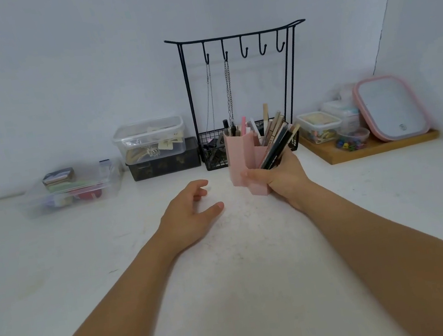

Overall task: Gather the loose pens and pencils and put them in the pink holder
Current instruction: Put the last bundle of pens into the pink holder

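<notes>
The pink holder (pixel 243 158) stands on the white table (pixel 115 272), just right of centre. My right hand (pixel 280 179) grips a bundle of pens and pencils (pixel 275 139) and touches the holder's right side; the bundle slants up to the right, its lower ends by the holder's rim. A few more pens stick up from the holder's taller left section. My left hand (pixel 189 213) hovers a little left of the holder, fingers relaxed and holding nothing.
A black wire hook stand (pixel 236 49) with hanging chains and a basket stands behind the holder. Clear plastic boxes (pixel 149 138) sit at the back left. A wooden tray (pixel 368 149) with small containers and a pink-rimmed mirror (pixel 392 107) is at the back right.
</notes>
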Available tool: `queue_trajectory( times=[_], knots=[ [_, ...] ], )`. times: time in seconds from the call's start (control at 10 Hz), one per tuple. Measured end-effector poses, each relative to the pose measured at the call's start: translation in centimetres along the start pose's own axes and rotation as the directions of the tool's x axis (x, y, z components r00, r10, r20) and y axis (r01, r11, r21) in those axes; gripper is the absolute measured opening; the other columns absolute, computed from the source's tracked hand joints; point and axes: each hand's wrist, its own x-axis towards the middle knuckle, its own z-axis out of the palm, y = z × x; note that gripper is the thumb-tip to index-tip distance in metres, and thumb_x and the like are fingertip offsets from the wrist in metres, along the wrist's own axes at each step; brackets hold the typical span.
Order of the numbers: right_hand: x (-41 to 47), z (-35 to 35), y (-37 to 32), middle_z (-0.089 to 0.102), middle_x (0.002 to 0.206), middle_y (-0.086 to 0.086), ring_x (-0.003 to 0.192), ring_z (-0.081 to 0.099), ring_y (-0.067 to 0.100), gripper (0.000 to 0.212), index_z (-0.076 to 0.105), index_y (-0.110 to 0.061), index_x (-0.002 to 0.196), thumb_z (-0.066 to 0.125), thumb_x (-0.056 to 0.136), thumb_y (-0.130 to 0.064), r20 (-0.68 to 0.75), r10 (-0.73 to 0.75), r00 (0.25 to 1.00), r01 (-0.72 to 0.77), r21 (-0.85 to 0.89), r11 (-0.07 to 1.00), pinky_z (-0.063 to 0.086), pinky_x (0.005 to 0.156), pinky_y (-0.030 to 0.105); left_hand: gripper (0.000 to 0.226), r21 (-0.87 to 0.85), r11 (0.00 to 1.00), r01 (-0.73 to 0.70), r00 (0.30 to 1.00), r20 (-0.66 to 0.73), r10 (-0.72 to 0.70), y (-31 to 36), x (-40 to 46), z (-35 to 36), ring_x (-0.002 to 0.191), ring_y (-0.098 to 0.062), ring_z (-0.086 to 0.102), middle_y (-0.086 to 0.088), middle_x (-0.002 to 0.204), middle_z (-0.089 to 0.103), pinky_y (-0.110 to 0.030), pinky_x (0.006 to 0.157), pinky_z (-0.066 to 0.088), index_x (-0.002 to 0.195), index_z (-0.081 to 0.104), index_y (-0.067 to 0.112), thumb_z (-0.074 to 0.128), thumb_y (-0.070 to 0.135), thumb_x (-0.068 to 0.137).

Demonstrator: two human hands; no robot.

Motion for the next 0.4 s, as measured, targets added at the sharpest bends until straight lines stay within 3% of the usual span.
queue_trajectory(
  times=[0.1, 0.3, 0.4],
  knots=[
    [0.9, 0.5, 0.3, 0.066, 0.116, -0.008, 0.103, 0.065, 0.011, 0.086, 0.052, -0.023, 0.129, 0.097, 0.056, -0.031, -0.139, -0.046, 0.989, 0.04, -0.046, 0.998, 0.058, 0.091, 0.041, 0.058, 0.002, 1.0, 0.001, 1.0, -0.002, -0.001, 0.0, 0.1, 0.0, 0.119, -0.014, 0.056, 0.006, 0.125, 0.061, -0.041, 0.107, 0.045, 0.14, 0.05, 0.03, 0.074, 0.043, 0.088],
    [1.8, 1.5, -0.3, 0.066, 0.112, -0.009, 0.104, 0.066, 0.016, 0.084, 0.053, -0.023, 0.132, 0.095, 0.06, -0.03, -0.235, 0.003, 0.972, -0.012, -0.041, 0.999, 0.058, 0.09, 0.036, 0.054, -0.042, 0.999, 0.009, 0.999, -0.044, -0.011, 0.1, 0.2, 0.0, 0.117, -0.014, 0.056, 0.004, 0.124, 0.061, -0.029, 0.102, 0.043, 0.139, 0.052, 0.026, 0.073, 0.039, 0.091],
    [1.7, 1.9, -0.5, 0.061, 0.131, -0.002, 0.117, 0.062, 0.02, 0.111, 0.032, -0.02, 0.149, 0.095, 0.057, -0.029, -0.288, -0.038, 0.957, 0.042, 0.006, 0.999, 0.056, 0.095, 0.044, 0.049, -0.096, 0.995, -0.002, 0.994, -0.105, -0.009, 0.2, 0.5, 0.1, 0.114, -0.013, 0.057, 0.006, 0.12, 0.063, -0.022, 0.094, 0.039, 0.135, 0.056, 0.026, 0.073, 0.035, 0.091]
  ],
)
